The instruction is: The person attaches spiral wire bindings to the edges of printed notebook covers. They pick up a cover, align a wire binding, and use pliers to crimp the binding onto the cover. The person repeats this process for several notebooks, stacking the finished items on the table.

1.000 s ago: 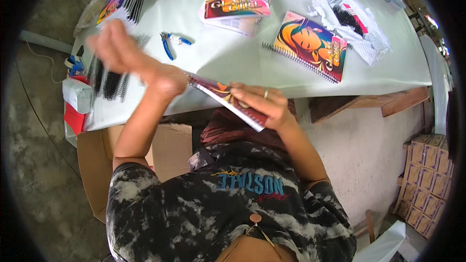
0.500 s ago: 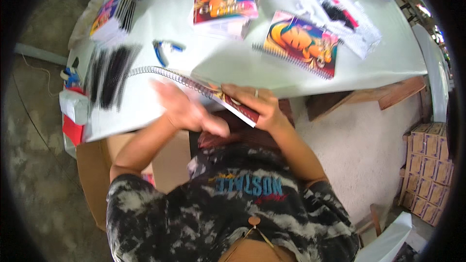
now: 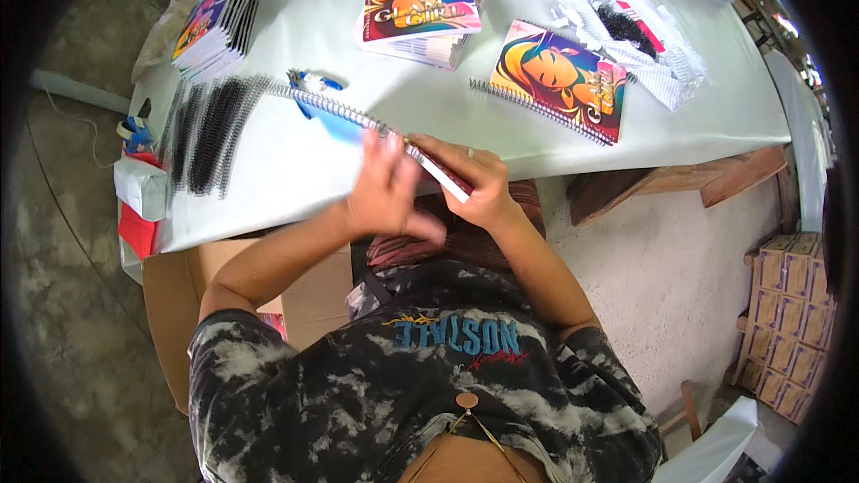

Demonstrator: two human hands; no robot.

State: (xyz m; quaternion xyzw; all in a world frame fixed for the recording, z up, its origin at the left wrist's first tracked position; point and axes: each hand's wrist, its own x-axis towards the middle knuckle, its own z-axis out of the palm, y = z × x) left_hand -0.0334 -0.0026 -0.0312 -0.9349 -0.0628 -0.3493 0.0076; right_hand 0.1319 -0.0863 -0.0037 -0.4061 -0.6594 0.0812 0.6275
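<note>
My right hand (image 3: pixel 479 177) grips a notebook (image 3: pixel 445 175) by its near end, fingers on one side and thumb on the other. The notebook stands on edge, tilted, with its white page edges showing. A dark wire coil (image 3: pixel 333 109) runs from its spine out to the left, over blue-handled pliers (image 3: pixel 320 82). My left hand (image 3: pixel 386 186) is at the spine beside the coil, its fingers stretched and blurred, thumb apart. Whether it touches the coil I cannot tell. Several loose black coils (image 3: pixel 210 136) lie to the left.
On the white table (image 3: pixel 295 170) are a coil-bound notebook (image 3: pixel 557 72), a stack of colourful notebooks (image 3: pixel 419 0), and another stack (image 3: pixel 215 27) at far left. Crumpled wrapping paper (image 3: pixel 676 67) lies far right. A wrapped white block (image 3: pixel 140 188) sits at the left edge. Cartons (image 3: pixel 787 313) stand right.
My left hand has moved right and up along the coil to the notebook's spine. The coil's free end has swung up over the pliers. My right hand keeps its grip.
</note>
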